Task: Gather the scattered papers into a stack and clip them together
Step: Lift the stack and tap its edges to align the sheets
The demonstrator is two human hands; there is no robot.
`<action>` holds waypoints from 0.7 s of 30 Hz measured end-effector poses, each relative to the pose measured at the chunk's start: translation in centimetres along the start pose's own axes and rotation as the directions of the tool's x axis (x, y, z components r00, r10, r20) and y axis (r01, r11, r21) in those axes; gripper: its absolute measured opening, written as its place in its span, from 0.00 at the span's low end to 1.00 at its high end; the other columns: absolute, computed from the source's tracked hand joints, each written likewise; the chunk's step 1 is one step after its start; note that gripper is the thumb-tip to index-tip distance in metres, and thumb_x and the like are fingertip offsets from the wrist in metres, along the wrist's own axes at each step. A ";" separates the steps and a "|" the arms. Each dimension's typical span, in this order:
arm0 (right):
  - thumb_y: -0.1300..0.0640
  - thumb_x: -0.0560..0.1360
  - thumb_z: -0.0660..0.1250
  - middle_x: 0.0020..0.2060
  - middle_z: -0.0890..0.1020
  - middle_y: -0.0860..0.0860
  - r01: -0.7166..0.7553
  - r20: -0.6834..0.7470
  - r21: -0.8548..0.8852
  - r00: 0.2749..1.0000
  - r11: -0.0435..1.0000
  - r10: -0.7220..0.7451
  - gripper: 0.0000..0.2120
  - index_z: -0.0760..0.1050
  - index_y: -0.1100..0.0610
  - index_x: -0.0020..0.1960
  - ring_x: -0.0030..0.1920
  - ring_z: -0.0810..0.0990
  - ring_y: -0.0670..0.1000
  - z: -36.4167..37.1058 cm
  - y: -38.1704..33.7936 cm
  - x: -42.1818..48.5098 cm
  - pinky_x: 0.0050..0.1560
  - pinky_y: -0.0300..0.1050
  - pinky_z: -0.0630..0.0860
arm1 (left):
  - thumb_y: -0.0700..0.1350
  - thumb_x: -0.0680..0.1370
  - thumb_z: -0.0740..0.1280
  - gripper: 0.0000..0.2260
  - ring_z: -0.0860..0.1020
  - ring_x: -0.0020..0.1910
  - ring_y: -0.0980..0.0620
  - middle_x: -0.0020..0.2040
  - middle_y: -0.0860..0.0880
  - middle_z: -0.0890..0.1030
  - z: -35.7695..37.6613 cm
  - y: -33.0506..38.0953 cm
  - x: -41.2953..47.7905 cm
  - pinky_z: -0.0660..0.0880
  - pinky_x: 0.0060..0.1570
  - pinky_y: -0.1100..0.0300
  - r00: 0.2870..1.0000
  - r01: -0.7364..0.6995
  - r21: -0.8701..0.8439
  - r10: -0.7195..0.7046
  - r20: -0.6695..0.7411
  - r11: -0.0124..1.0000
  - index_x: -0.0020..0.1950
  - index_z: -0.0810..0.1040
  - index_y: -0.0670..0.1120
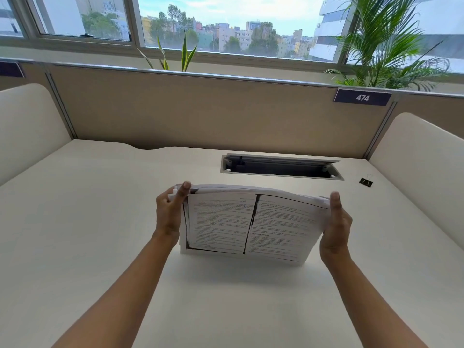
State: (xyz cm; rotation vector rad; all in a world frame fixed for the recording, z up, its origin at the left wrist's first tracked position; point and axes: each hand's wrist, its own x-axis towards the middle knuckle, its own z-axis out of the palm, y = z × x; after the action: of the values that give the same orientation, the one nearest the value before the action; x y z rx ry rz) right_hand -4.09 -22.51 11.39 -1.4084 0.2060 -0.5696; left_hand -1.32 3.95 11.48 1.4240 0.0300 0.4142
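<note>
Left grip point(170, 212) pinches the papers point(251, 222); right grip point(336, 227) presses flat, fingers straight. Sheets could slip out between the grips (edges look uneven by the left one) if pressure eases.

Centre frame, stack of papers point(251, 222): matt white paper, printed black. Lower left, desk point(100, 222): smooth cream laminate, faint sheen noted. Right, binder clip point(366, 182): black metal. Upper frame, partition panel point(200, 109): beige cloth, edged in metal.

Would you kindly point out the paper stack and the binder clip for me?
paper stack point(251, 222), head view, on the printed front sheet.
binder clip point(365, 182), head view, on its black body.
</note>
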 end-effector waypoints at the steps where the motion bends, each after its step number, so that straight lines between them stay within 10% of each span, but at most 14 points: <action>1: 0.23 0.58 0.59 0.22 0.77 0.40 0.002 -0.011 -0.008 1.000 1.000 -0.002 0.28 0.78 0.47 0.26 0.27 0.74 0.36 0.1 -0.1 0.0 0.30 0.33 0.69 | 0.78 0.46 0.63 0.37 0.73 0.23 0.65 0.21 0.59 0.74 0.1 0.2 0.0 0.66 0.24 0.76 1.000 0.003 -0.002 -0.003 -0.012 1.000 0.31 0.69 0.45; 8: 0.48 0.69 0.56 0.23 0.77 0.40 0.062 -0.009 0.003 0.998 0.998 -0.062 0.18 0.79 0.46 0.26 0.28 0.73 0.36 0.0 0.6 0.3 0.34 0.39 0.65 | 0.55 0.68 0.60 0.15 0.74 0.24 0.62 0.21 0.58 0.75 0.2 -0.2 0.2 0.66 0.33 0.64 0.998 0.008 0.033 -0.006 -0.059 0.999 0.31 0.71 0.44; 21: 0.44 0.71 0.58 0.27 0.80 0.40 0.093 -0.012 -0.016 0.996 0.996 -0.093 0.17 0.80 0.45 0.28 0.30 0.76 0.37 0.2 0.6 0.4 0.29 0.28 0.69 | 0.47 0.77 0.63 0.17 0.72 0.24 0.62 0.21 0.56 0.72 0.3 -1.2 0.7 0.65 0.24 0.74 0.988 -0.086 0.089 0.097 -0.119 0.992 0.29 0.69 0.44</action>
State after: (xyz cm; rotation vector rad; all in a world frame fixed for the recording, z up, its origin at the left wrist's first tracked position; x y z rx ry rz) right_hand -3.47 -22.49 10.91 -1.4355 0.1554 -0.6550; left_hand -0.26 3.77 10.53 1.4843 0.0830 0.5825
